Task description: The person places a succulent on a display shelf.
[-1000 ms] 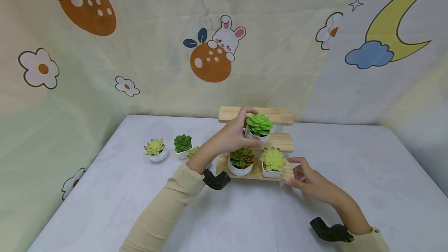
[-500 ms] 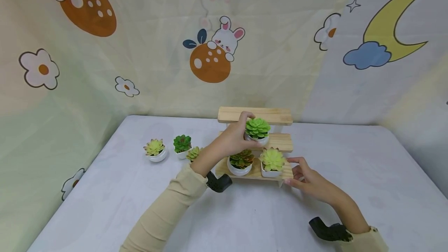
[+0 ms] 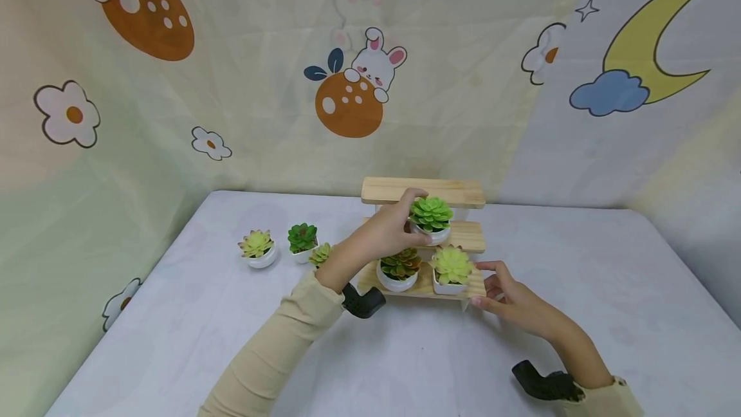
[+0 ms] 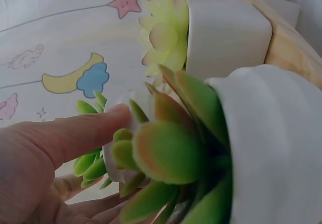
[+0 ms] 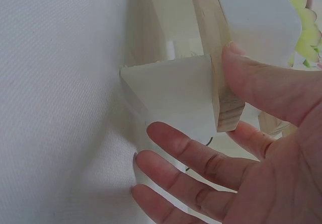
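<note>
My left hand (image 3: 389, 227) pinches a bright green potted succulent (image 3: 431, 213) by its white pot, thumb in front, right at the middle tier of a wooden plant stand (image 3: 425, 192). In the left wrist view the held plant (image 4: 90, 166) is partly hidden behind a reddish-green succulent (image 4: 171, 151). That succulent, in a round white pot, and a pale yellow-green one (image 3: 451, 266) in a square pot stand on the lowest tier. My right hand (image 3: 518, 298) grips this tier's right end, thumb against the board (image 5: 221, 83) and other fingers spread beside the white side support (image 5: 171, 95).
Left of the stand, on the white-covered table (image 3: 145, 340), are a yellowish succulent (image 3: 257, 246) in a round pot and a dark green one (image 3: 302, 240). Another pale succulent (image 3: 320, 254) is partly covered by my left arm. A printed cloth (image 3: 463, 114) hangs behind the table.
My left hand has come down slightly with the bright green succulent, shifting a little left and then right over the middle tier. The right hand keeps its place on the stand.
</note>
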Demonstrator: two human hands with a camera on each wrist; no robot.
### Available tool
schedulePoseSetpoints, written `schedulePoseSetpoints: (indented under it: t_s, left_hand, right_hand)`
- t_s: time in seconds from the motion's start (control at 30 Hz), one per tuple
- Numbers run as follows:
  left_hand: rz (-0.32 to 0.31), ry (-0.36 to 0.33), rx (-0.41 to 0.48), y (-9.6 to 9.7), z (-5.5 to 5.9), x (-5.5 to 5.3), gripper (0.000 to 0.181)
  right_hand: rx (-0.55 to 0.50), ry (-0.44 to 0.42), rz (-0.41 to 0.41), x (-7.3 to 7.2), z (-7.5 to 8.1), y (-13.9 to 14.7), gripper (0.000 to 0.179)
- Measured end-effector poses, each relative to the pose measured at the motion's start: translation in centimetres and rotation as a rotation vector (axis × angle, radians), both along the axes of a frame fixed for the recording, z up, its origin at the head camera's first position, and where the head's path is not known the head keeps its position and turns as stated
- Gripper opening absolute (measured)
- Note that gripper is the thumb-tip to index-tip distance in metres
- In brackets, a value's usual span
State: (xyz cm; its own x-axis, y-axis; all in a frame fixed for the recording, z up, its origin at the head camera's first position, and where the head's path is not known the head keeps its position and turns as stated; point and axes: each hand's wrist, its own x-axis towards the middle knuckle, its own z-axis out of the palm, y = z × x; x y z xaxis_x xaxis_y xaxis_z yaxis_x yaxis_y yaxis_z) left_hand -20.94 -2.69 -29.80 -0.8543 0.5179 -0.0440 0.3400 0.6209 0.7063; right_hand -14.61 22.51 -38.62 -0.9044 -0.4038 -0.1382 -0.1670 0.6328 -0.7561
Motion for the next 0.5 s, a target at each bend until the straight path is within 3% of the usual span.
schedulePoseSetpoints:
  t_s: [0.5]
  left_hand:
    - [0.009,0.060,-0.033,1.4,-0.1,0.2,0.073]
  right_hand:
    - [-0.005,0.006,0.006,-0.1,-0.1,0.1,0.065]
